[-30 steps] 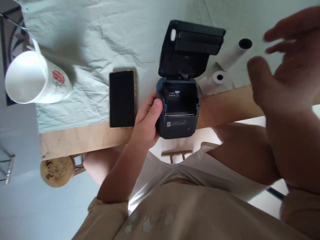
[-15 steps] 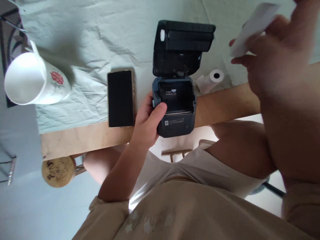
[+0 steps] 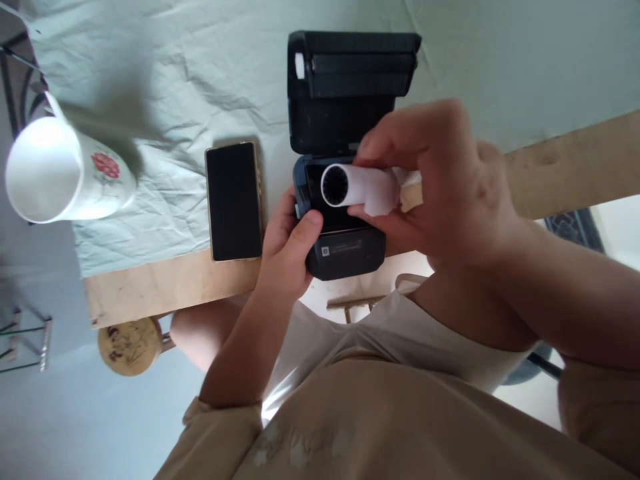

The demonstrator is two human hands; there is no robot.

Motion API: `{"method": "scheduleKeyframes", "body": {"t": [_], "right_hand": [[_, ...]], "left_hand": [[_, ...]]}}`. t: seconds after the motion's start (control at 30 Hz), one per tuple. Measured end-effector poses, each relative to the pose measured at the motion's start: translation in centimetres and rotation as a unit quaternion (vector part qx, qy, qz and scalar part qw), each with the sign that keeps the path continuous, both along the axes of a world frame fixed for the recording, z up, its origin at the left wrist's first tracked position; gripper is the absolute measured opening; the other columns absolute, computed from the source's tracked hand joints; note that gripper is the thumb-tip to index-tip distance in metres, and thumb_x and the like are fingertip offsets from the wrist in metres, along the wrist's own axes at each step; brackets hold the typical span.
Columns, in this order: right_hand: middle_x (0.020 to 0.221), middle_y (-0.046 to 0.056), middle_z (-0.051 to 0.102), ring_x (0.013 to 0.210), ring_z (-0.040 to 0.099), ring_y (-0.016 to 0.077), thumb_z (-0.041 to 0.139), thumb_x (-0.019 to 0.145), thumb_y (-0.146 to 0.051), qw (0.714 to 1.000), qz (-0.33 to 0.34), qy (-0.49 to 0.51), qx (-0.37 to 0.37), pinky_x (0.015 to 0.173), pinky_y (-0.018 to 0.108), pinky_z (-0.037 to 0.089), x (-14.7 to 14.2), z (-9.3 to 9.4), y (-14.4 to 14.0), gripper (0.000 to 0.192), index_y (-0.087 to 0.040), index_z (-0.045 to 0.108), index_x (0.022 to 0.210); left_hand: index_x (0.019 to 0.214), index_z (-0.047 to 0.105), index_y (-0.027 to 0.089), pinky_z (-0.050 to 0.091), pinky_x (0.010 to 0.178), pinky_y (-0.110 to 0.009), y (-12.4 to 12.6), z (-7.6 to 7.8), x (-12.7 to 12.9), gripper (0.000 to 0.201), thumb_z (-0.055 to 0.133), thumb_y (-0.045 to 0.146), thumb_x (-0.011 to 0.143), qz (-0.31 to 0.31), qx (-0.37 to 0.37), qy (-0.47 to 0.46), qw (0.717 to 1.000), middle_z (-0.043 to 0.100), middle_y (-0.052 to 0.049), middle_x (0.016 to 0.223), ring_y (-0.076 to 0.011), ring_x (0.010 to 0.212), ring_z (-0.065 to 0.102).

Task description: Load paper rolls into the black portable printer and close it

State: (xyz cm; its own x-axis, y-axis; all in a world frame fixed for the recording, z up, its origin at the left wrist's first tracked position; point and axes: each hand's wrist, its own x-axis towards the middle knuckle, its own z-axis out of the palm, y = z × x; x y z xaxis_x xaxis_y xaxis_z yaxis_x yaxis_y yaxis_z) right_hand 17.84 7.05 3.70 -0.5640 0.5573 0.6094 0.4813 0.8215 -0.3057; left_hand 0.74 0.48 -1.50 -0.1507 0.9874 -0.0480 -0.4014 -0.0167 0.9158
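A dark portable thermal printer [image 3: 345, 257] sits at the table's front edge with its lid [image 3: 350, 80] raised, so the paper bay lies exposed. My left hand [image 3: 287, 250] grips the printer's left side, its thumb over the front corner of the bay. Above the bay, my right hand [image 3: 445, 180] pinches a white paper roll [image 3: 367, 187] between thumb and fingers. The roll lies sideways, its hollow, ridged core facing left. Whether it touches the bay I cannot tell. The bay's right part is hidden behind the roll and fingers.
A phone [image 3: 233, 200] with a dark screen lies left of the printer. Further left, a white mug [image 3: 100, 173] with a red flower stands on the pale green cloth [image 3: 190, 73]. The table's bare wooden edge [image 3: 170, 287] runs along the front; a round stool [image 3: 130, 347] is below.
My right hand has come from the upper right, bringing the white roll over the printer's bay. The small roll seen earlier beside the printer is now mostly or wholly covered. My left hand keeps its grip.
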Motion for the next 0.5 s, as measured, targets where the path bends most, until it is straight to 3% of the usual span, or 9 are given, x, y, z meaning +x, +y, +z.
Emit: {"method": "scheduleKeyframes", "body": {"t": [0.07,0.13,0.27,0.4,0.5], "right_hand": [[0.103,-0.001,0.069,0.084,0.066,0.0055,0.048,0.098,-0.029,0.999,-0.033,-0.019,-0.001,0.055,0.022,0.038,-0.17,-0.41,0.42,0.015,-0.018,0.057,0.104],[0.105,-0.002,0.07,0.083,0.067,0.0077,0.045,0.098,-0.023,0.998,-0.027,-0.047,0.013,0.06,0.024,0.04,-0.12,-0.63,0.82,0.013,-0.018,0.057,0.099],[0.118,0.0,0.068,0.095,0.065,0.0119,0.054,0.094,-0.024,0.997,0.035,-0.045,0.048,0.079,0.029,0.048,0.34,-0.6,1.1,0.012,-0.019,0.063,0.089],[0.09,0.001,0.064,0.081,0.055,0.0123,0.064,0.09,-0.029,0.992,0.102,-0.039,0.058,0.074,0.032,0.039,0.65,-0.21,0.55,0.01,-0.021,0.066,0.085],[0.085,-0.001,0.066,0.081,0.057,0.0141,0.065,0.09,-0.037,0.98,0.18,-0.075,0.045,0.072,0.034,0.038,0.79,-0.18,0.25,0.015,-0.021,0.064,0.087]], "left_hand": [[0.114,0.071,0.023,0.061,0.096,-0.029,-0.07,0.04,0.01,0.029,0.072,0.038,0.09,-0.001,-0.001,-0.006,1.0,0.078,-0.002,0.105,-0.02,0.113,0.073],[0.114,0.071,0.022,0.061,0.097,-0.03,-0.12,0.15,0.08,0.029,0.072,0.038,0.09,0.0,-0.002,-0.011,1.0,0.078,-0.002,0.105,-0.0197,0.113,0.073],[0.11,0.071,0.021,0.059,0.101,-0.03,-0.22,0.34,0.14,0.03,0.074,0.041,0.087,0.006,-0.003,-0.011,1.0,0.077,-0.003,0.103,-0.0207,0.116,0.071],[0.113,0.07,0.02,0.06,0.095,-0.028,-0.43,0.04,-0.26,0.038,0.073,0.049,0.087,-0.008,0.008,-0.026,1.0,0.076,-0.004,0.101,-0.0202,0.112,0.071],[0.116,0.067,0.024,0.06,0.083,-0.022,-0.62,-0.49,-0.77,0.043,0.083,0.038,0.079,-0.036,0.017,0.004,0.999,0.074,0.0,0.101,-0.0153,0.097,0.073]]}}
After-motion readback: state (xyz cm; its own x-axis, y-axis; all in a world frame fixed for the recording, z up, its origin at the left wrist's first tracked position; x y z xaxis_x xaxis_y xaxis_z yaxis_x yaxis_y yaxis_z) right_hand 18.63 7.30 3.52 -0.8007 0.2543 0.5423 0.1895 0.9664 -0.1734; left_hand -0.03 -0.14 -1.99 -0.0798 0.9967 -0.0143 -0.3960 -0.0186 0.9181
